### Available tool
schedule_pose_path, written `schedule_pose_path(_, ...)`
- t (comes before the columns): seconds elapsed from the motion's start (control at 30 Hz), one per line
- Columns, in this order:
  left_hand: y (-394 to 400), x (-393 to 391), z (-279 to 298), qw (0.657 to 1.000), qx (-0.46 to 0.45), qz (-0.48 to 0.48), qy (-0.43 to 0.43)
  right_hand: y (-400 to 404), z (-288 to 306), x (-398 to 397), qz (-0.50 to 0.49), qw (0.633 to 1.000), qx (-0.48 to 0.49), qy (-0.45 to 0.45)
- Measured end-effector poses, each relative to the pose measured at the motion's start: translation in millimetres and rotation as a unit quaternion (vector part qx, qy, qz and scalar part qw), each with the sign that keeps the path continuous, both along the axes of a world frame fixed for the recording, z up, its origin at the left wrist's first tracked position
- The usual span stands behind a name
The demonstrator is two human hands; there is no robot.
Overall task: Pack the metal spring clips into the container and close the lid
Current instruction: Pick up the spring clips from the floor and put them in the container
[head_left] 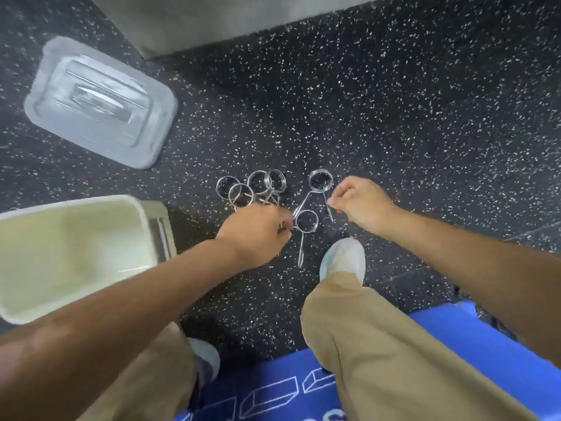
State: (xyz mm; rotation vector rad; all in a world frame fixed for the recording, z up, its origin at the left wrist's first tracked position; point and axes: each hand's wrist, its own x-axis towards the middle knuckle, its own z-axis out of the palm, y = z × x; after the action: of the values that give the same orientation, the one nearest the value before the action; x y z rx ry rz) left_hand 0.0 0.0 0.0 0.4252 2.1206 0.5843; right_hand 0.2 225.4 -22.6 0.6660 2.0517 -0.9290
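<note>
Several metal spring clips lie on the black speckled floor. My left hand (258,232) is closed on the handles of a bunch of clips (258,186), whose rings stick out above my fingers. Another clip (306,221) touches that hand's right side, its handle pointing toward me. My right hand (361,205) pinches the handle of a single clip (321,180). The open cream container (73,250) stands at the left, with nothing visible inside it. Its translucent lid (100,101) lies flat on the floor behind the container.
A grey block or wall base (212,22) runs along the top. My knees in tan trousers and my shoes (343,259) sit close below the clips. A blue mat (455,344) with white box drawings lies under me.
</note>
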Motion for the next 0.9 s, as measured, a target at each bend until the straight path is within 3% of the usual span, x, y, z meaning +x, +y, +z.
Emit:
schedule_pose_path(0.2, 35.0, 13.8, -75.2, 0.971, -0.05, -0.189, 0.137, 4.1, -69.7, -5.1, 0.282, 0.944, 0.124, 0.119)
schedule_pose_path(0.37, 53.3, 17.4, -118.2, 0.932, -0.057, -0.307, 0.183, 7.9, -110.9, -12.8, 0.522, 0.804, 0.205, 0.196)
schedule_pose_path(0.5, 58.3, 20.0, -145.3, 0.908, -0.033, -0.363, 0.208, 14.4, -130.9, -14.7, 0.6, 0.726, 0.222, 0.251)
schedule_pose_path(0.6, 58.9, 18.8, -157.1, 0.894, -0.022, -0.386, 0.227, 17.6, -140.3, -20.7, 0.632, 0.69, 0.223, 0.273)
schedule_pose_path(0.9, 53.8, 18.8, -158.1, 0.845, 0.029, -0.477, 0.242, 18.4, -151.0, -29.4, 0.68, 0.619, 0.242, 0.31)
